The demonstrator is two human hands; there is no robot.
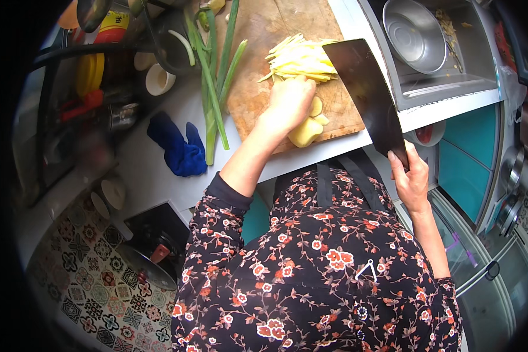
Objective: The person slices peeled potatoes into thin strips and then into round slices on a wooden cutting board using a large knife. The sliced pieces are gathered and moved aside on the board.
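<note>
My right hand (409, 180) grips the handle end of a broad dark cleaver (365, 83), its blade raised over the right side of the wooden cutting board (255, 83). My left hand (292, 101) is on the board with its fingers curled at the near edge of a pile of pale yellow potato strips (301, 57). The fingertips are hidden, so I cannot tell if they pinch any strips. Beside that hand, partly covered by it, lie a peeled potato piece (306, 133) and a few slices (317, 106).
Long green scallions (211, 88) lie along the board's left edge. Further left are a crumpled blue cloth (178, 145) and a small white cup (159, 80). On the right, a metal basin (416, 37) sits in the sink (449, 90), with peelings beside it.
</note>
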